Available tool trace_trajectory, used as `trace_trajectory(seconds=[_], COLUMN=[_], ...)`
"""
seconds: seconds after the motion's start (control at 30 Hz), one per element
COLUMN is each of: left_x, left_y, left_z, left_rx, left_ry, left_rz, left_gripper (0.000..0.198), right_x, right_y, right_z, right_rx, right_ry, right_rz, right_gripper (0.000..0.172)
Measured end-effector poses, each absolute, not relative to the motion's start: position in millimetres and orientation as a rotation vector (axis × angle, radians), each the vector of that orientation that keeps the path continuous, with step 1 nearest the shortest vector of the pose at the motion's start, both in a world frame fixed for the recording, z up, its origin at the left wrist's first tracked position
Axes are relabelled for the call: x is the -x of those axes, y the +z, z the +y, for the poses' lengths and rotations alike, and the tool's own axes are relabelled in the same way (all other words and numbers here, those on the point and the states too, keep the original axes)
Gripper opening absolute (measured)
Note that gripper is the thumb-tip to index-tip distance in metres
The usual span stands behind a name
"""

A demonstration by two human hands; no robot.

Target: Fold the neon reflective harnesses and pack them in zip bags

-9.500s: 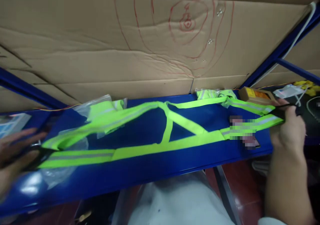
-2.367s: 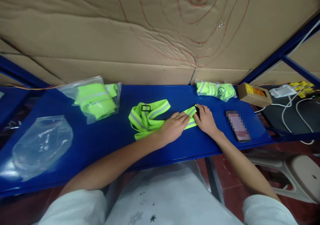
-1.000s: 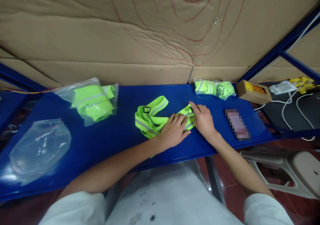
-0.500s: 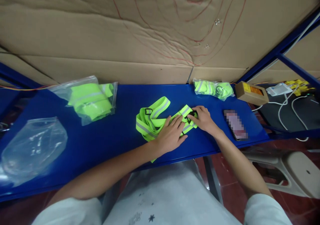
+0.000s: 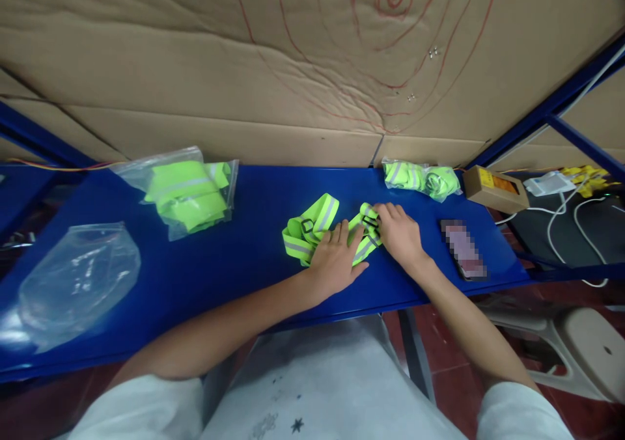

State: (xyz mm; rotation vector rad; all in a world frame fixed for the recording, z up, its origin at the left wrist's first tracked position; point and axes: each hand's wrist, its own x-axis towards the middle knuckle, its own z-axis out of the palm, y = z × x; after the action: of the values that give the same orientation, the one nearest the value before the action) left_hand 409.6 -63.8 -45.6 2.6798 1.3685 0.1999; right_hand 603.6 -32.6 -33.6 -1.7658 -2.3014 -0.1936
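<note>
A neon-yellow reflective strap [image 5: 297, 247] with a grey stripe lies bunched in loops on the blue table. My left hand [image 5: 333, 259] rests palm down across its middle, fingers stretched out, hiding part of it. At the strap's right end, my right hand [image 5: 401, 233] has its fingers bent round the folded webbing beside black plastic fittings; the fingertips are partly hidden. Another black buckle [image 5: 307, 226] shows on the loops left of my left hand.
Clear bags of neon straps lie at the back left [image 5: 188, 196] and back right [image 5: 405, 176]. A flat clear bag [image 5: 81, 284] is at left. A phone [image 5: 463, 250], a small carton [image 5: 495, 189] and a stool [image 5: 590, 349] are at right. Cardboard [image 5: 195, 69] stands behind the table.
The strap's loops are drawn in closer to my left hand, and its tail near the front edge no longer shows. My right fingers have shifted on the strap's end. The view has turned slightly.
</note>
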Motion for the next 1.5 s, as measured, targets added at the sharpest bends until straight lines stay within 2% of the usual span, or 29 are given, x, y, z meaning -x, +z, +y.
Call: trace_trajectory(seconds=[0.1, 0.3, 0.37, 0.5, 0.63, 0.73, 0.87, 1.1, 1.2, 1.3, 1.37, 1.43, 1.5], left_x=[-410.2, -409.7, -408.9, -404.1, -394.5, -387.1, -380.8, -359.7, -362.7, -396.5, -433.4, -471.4, -499.5], left_y=[-48.7, -55.4, -55.3, -58.7, -63.0, -56.0, -31.8, 1.2, 15.8, 23.1, 16.8, 2.4, -14.8], left_z=[-64.9, -66.6, -66.0, -64.3, -62.9, -62.0, -62.1, -61.6, -63.8, -63.8, -59.3, -50.5, -39.2], left_rx=[-2.707, -2.75, -2.765, -2.786, -2.787, -2.754, -2.734, -2.76, -2.771, -2.804, -2.796, -2.725, -2.678], left_ry=[0.241, 0.264, 0.265, 0.324, 0.369, 0.297, 0.005, -0.362, -0.247, 0.169, 0.352, 0.306, 0.213], left_rz=[1.394, 1.383, 1.367, 1.333, 1.287, 1.379, 1.631, 1.664, 1.614, 1.468, 1.314, 1.3, 1.355], left_gripper=[0.072, 0.07, 0.069, 0.065, 0.064, 0.076, 0.092, 0.073, 0.079, 0.082, 0.095, 0.115, 0.121], right_x=[-605.7, -630.9, -636.6, -634.6, -621.9, -622.0, -645.6, -666.4, -657.2, -652.1, -653.5, -658.3, -666.1], right_y=[-38.9, -30.9, -37.4, -56.8, -54.6, -46.4, -46.0, -48.4, -47.1, -45.3, -43.8, -42.3, -41.4], right_z=[-40.0, -37.6, -27.7, -9.9, -9.7, -12.8, -10.8, -21.1, -28.3, -30.3, -28.9, -25.6, -20.7], right_rx=[1.671, 1.332, 1.433, 1.708, 1.662, 1.616, 1.707, 1.787, 1.767, 1.763, 1.754, 1.763, 1.786], right_ry=[-0.148, 0.556, 0.636, 0.687, 1.037, 1.217, 1.094, 0.226, 0.086, 0.051, 0.075, 0.144, 0.266], right_rz=[-2.391, -2.258, -2.113, -1.905, -1.768, -1.584, -1.486, -1.83, -1.964, -2.006, -1.993, -1.938, -1.844], right_gripper=[0.03, 0.033, 0.037, 0.057, 0.059, 0.061, 0.058, 0.037, 0.034, 0.033, 0.034, 0.035, 0.036])
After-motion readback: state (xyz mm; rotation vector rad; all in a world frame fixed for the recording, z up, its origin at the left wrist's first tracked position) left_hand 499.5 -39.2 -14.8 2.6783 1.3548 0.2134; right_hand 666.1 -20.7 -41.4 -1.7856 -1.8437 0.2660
